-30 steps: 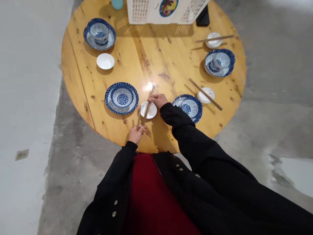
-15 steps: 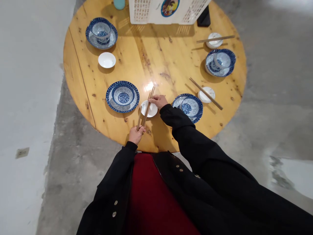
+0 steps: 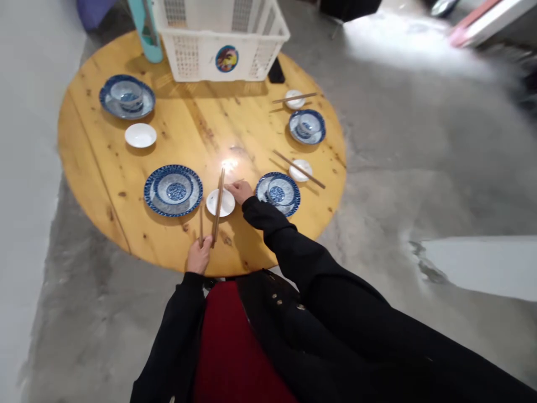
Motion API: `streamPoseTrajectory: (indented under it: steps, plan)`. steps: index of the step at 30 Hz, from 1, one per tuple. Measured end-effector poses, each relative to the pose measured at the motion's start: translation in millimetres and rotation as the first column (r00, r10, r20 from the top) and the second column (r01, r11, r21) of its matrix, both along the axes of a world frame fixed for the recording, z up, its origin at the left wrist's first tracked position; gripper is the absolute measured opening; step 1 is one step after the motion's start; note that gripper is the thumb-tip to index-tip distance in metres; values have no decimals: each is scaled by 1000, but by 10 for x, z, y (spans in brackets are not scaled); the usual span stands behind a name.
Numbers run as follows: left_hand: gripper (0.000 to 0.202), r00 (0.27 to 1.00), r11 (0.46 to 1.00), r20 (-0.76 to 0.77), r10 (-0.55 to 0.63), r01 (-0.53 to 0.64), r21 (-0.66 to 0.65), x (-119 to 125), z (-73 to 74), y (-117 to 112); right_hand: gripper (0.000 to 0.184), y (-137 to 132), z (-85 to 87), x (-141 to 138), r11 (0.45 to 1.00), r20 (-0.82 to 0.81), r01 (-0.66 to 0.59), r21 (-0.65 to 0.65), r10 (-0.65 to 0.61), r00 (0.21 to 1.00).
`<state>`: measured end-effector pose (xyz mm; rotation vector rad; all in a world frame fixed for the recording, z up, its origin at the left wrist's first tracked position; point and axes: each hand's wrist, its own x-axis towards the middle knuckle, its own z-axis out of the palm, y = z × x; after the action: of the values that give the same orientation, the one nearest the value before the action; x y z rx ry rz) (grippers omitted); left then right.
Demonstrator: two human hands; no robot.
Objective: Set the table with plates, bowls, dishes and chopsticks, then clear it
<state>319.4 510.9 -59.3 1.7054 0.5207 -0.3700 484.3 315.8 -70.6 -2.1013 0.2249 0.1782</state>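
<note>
My left hand [image 3: 199, 254], closed at the table's near edge, grips wooden chopsticks [image 3: 201, 224] that point away from me. A pair of chopsticks [image 3: 218, 207] lies across a small white dish [image 3: 227, 205], its near end close to my left fingers. Just right of that pair is my right hand [image 3: 240, 192], fingertips slightly apart from the sticks and holding nothing visible. The dish sits between a blue-patterned plate with a bowl on it [image 3: 173, 191] on the left and another plate and bowl set [image 3: 277, 193] on the right, partly beside my right sleeve.
On the round wooden table [image 3: 235, 123], a white plastic basket [image 3: 226, 59] and a turquoise bottle [image 3: 151, 51] stand at the back. A black phone [image 3: 276, 71] lies beside the basket. More chopsticks [image 3: 308, 174] rest on a dish at right; a white dish [image 3: 140, 135] is at left.
My right hand has let go of the chopsticks on the white dish and moved slightly right of them. My left hand keeps its chopsticks. The view has tilted up and shifted right.
</note>
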Motion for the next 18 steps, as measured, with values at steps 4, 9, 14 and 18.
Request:
streamPoseTrajectory:
  steps: [4, 9, 14, 18]
  plan:
    - [56, 989, 989, -59, 134, -138, -57, -66, 79, 156, 29, -142, 27, -196, 995, 137, 67, 70, -76, 988]
    - [62, 974, 973, -24, 225, -226, -50, -251, 134, 353, 28, -520, 117, -444, 982, 215, 161, 102, -179, 960]
    - [56, 956, 956, 1, 293, -293, 8, -488, 122, 522, 27, -1075, 385, -425, 925, 201, 345, 159, -372, 906]
    - [51, 932, 932, 2, 361, -361, 24, -671, 104, 629, 26, -1402, 640, -378, 878, 204, 406, 254, -459, 865]
